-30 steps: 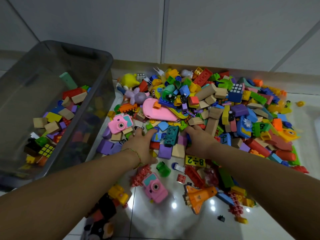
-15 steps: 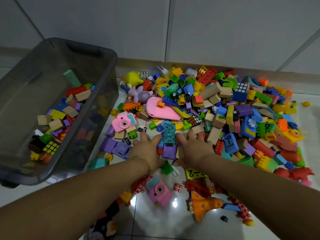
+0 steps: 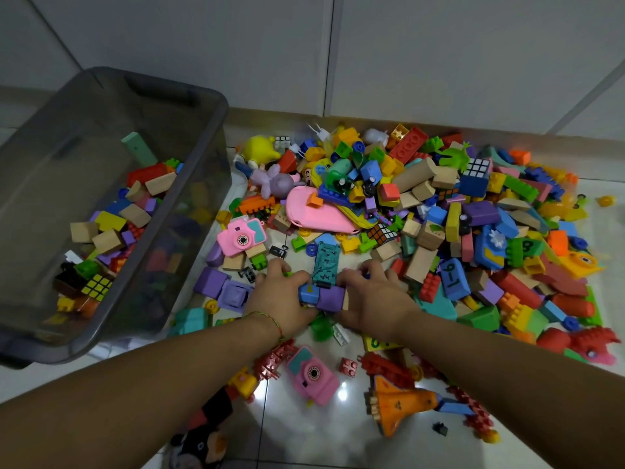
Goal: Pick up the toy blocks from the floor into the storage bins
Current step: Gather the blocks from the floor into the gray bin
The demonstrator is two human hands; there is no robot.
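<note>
Left hand (image 3: 280,297) and right hand (image 3: 373,301) drawn closer than before, both curled round toy blocks (image 3: 329,297) squeezed between them

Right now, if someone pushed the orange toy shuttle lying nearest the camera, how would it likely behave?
The orange toy shuttle looks like rigid moulded plastic, so it should keep its shape. It lies flat on glossy floor tiles that mirror the light, so it would probably slide rather than roll or tip.
</note>
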